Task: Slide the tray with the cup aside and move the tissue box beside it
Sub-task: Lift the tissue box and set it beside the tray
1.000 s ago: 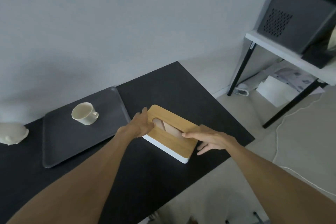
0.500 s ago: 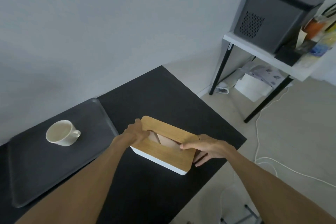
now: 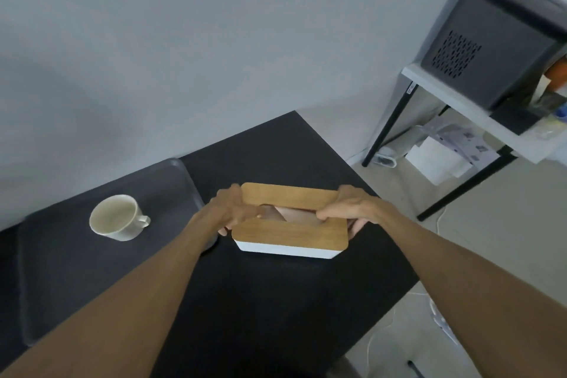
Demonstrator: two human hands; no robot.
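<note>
A white tissue box (image 3: pixel 291 235) with a wooden lid sits near the middle of the black table (image 3: pixel 276 301). My left hand (image 3: pixel 231 209) grips its left end and my right hand (image 3: pixel 352 209) grips its right end, thumbs reaching into the lid's slot. Left of the box lies a dark grey tray (image 3: pixel 76 270) against the wall, carrying a cream cup (image 3: pixel 118 219) with its handle pointing right. My left forearm crosses the tray's right corner and hides it.
The table's right edge runs close behind my right hand, with beige floor (image 3: pixel 491 255) beyond. A white side table (image 3: pixel 478 113) with black legs holds a dark box-shaped device (image 3: pixel 497 46); papers and cables lie beneath it. A grey wall backs the table.
Both hands have closed more firmly on the box ends, and the box has turned so its long side runs left to right. The view has swung, bringing tray and cup more into frame.
</note>
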